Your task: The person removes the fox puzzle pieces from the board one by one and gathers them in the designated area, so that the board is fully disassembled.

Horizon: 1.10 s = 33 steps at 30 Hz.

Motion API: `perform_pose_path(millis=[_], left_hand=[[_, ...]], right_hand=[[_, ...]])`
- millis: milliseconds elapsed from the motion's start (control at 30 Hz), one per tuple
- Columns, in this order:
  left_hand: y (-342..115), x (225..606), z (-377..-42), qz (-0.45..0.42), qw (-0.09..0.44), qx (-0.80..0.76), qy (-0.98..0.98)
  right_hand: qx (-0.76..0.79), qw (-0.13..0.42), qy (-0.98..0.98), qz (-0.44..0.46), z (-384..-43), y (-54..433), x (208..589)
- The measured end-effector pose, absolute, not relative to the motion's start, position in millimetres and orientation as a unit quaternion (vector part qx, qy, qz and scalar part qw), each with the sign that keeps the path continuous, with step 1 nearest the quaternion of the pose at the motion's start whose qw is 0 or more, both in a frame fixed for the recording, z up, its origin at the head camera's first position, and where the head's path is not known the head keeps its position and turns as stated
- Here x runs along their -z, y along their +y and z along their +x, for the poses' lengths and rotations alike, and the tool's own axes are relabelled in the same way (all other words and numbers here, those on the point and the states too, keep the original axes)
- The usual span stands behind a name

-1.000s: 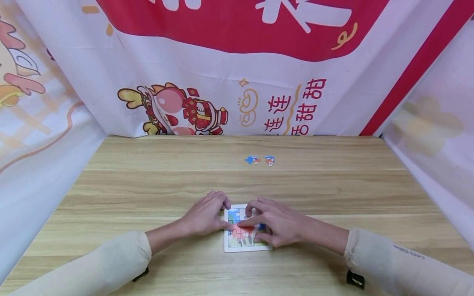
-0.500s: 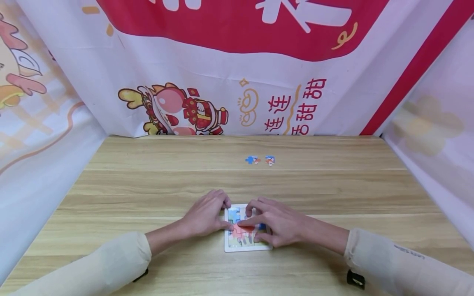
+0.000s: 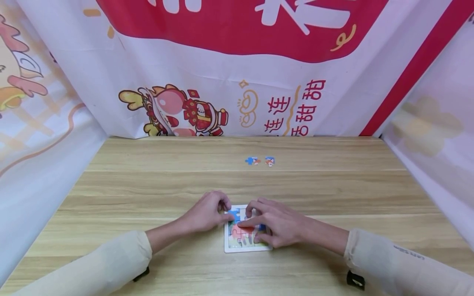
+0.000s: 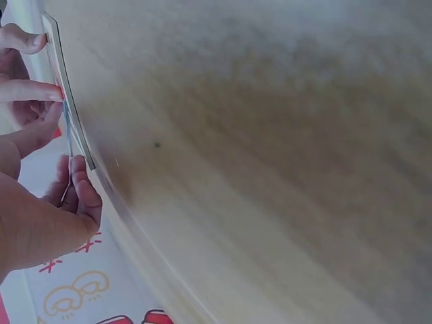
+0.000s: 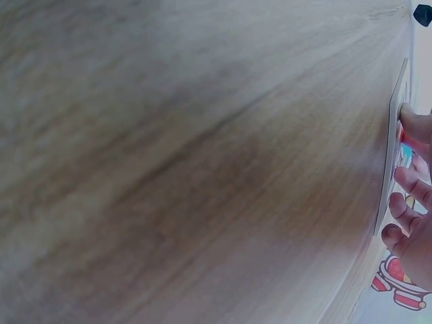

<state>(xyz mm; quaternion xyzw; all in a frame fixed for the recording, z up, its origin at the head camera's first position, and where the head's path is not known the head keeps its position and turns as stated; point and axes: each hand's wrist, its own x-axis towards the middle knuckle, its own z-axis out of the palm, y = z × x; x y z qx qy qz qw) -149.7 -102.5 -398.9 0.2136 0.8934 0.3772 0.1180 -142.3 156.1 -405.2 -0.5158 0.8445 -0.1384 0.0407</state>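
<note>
A small jigsaw puzzle in a white frame [image 3: 247,249] lies on the table, showing a red figure on a pale ground. At its upper left corner my left hand [image 3: 205,211] pinches a blue puzzle piece [image 3: 235,213] between thumb and fingers. Seen edge-on in the left wrist view, the piece is tilted up from the frame. My right hand [image 3: 283,222] rests on the right part of the puzzle with spread, bent fingers, the index fingertip near the middle. It covers much of that side. In the right wrist view, its fingers [image 5: 413,185] touch the puzzle.
Two loose puzzle pieces, one blue and orange [image 3: 253,160] and one with a fox-like face [image 3: 270,161], lie farther back on the wooden table [image 3: 155,185]. Printed cloth [image 3: 207,65] hangs behind the table and along both sides.
My left thumb has moved up along the frame's left edge, and the blue piece at the upper left is now pinched and lifted. The right hand has stayed in place.
</note>
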Motion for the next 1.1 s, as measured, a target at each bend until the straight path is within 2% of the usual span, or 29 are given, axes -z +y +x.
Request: perform_pose_path(millis=[267, 700, 1100], left_hand=[[-101, 398, -153, 0.209, 0.115, -0.438, 0.866], [-105, 391, -159, 0.198, 0.157, -0.461, 0.851], [-107, 388, -174, 0.177, 0.133, -0.455, 0.862]], right_hand=[[0.14, 0.036, 0.844, -0.517, -142, 156, 407], [0.143, 0.045, 0.848, -0.509, -141, 156, 406], [0.147, 0.039, 0.844, -0.515, -142, 156, 408]])
